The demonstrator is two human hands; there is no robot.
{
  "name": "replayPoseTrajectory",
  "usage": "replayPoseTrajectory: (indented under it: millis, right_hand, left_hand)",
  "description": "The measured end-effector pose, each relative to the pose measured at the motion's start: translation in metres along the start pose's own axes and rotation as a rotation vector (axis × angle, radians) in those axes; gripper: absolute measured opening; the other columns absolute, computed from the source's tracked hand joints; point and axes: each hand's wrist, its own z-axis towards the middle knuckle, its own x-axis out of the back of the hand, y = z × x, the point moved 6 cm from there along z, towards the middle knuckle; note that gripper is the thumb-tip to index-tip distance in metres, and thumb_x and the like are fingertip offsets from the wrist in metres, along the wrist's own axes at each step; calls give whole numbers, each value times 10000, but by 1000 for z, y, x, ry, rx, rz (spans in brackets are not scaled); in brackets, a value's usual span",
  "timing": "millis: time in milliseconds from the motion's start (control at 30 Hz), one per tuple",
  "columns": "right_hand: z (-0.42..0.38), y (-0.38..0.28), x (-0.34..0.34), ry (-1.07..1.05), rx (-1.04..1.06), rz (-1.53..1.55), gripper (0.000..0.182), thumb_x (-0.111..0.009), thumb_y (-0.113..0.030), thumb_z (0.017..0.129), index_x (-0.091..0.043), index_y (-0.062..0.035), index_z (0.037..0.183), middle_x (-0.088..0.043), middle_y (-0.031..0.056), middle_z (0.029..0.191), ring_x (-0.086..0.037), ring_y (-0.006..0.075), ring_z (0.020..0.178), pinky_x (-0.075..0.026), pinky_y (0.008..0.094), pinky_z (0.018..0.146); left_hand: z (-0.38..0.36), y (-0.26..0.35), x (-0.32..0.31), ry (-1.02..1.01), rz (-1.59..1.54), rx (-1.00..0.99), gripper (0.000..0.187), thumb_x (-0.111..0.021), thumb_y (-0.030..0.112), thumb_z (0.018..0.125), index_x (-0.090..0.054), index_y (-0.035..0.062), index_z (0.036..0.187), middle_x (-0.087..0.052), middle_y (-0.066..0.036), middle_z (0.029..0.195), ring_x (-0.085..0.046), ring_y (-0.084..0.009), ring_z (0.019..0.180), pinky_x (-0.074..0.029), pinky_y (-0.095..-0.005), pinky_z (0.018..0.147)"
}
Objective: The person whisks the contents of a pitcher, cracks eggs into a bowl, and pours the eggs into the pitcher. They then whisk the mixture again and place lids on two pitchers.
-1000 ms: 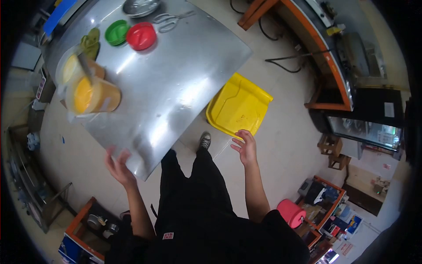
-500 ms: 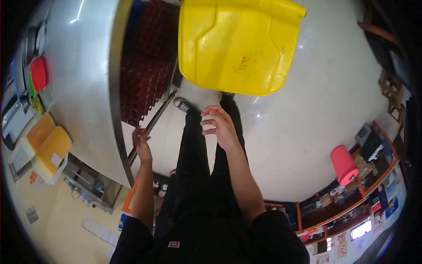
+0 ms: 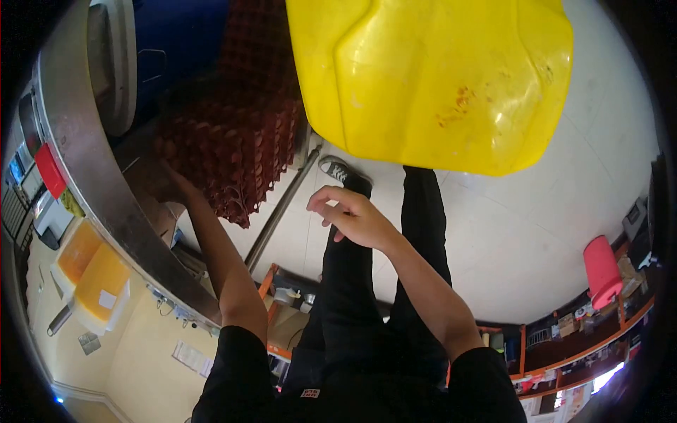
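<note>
My left hand (image 3: 168, 183) reaches in under the metal table, beside a stack of dark red trays (image 3: 236, 155) that look like egg trays. Shadow dims its fingers, so I cannot make out whether they touch or hold anything. In front of my legs hovers my right hand (image 3: 349, 215), empty, its fingers loosely bent and somewhat apart. Beyond it is a big yellow plastic lid or bin top (image 3: 437, 92) with reddish-brown smears, apart from the hand.
The steel table's edge (image 3: 95, 162) curves above my left arm. A metal bar (image 3: 282, 204) runs low beside the trays. Deeper under the table is a blue container (image 3: 180, 49). A pink-red roll (image 3: 601, 271) lies by orange-edged shelves (image 3: 564, 356) at right.
My left hand has gone from near the metal bar to further in under the table. The view has leaned closer, showing more of the trays and the yellow lid. My right hand stays raised.
</note>
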Motion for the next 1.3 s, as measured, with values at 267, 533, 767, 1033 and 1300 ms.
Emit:
replayPoseTrajectory:
  millis: [267, 533, 767, 1033, 1300]
  right_hand:
    - [104, -99, -92, -81, 573, -747, 113, -600, -105, 838, -614, -64, 942, -641, 142, 992, -647, 337, 909, -557, 394, 780]
    - [217, -128, -158, -125, 418, -846, 175, -598, -160, 822, -623, -72, 971, -634, 153, 1016, -638, 359, 921, -544, 403, 799]
    - [245, -130, -158, -65, 352, -724, 177, -596, -166, 829, -622, -75, 979, -634, 149, 1019, -635, 352, 927, -543, 402, 794]
    - [247, -129, -151, -16, 305, -582, 180, -593, -174, 837, -622, -78, 987, -634, 145, 1023, -633, 343, 934, -541, 402, 789]
    - [247, -126, -146, 23, 268, -483, 183, -590, -182, 845, -621, -82, 996, -635, 142, 1027, -630, 335, 941, -539, 401, 783]
  left_hand:
    - [58, -30, -6, -59, -10, -118, 724, -678, 480, 856, -407, 41, 1364, -522, -180, 1275, -552, -348, 1118, -491, -453, 914]
    - [26, -81, 22, 154, -435, 277, 702, -666, 481, 864, -413, 48, 1356, -527, -174, 1264, -558, -338, 1090, -490, -437, 877]
    - [-8, -107, 35, 200, -624, 425, 683, -656, 481, 871, -418, 54, 1348, -531, -168, 1255, -564, -330, 1065, -490, -422, 844]
    - [-33, -120, 39, 177, -719, 490, 662, -644, 482, 879, -424, 61, 1339, -535, -163, 1244, -570, -320, 1036, -489, -405, 808]
    - [-46, -129, 37, 152, -776, 540, 640, -632, 483, 887, -430, 67, 1330, -540, -157, 1234, -577, -311, 1008, -488, -389, 771]
